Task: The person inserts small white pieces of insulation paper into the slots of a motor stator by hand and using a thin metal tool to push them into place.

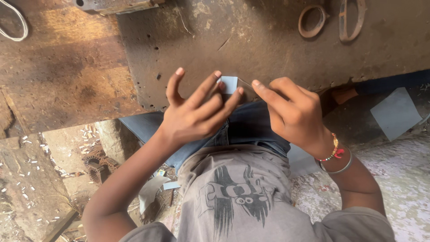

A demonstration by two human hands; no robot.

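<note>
Pinched lightly between the fingertips of the left hand [197, 114] and the right hand [293, 112] at the edge of the worn metal workbench [268, 49], the small pale paper piece [230, 84] could slip or crease under uneven pressure.

Your left hand [195, 110] and right hand [293, 110] meet at the near edge of the workbench [251, 40], both touching a small sheet [230, 84] between them. Two rings [329, 20] lie far right on the bench. Another sheet [396, 112] lies right of your right hand, below the bench.
</note>
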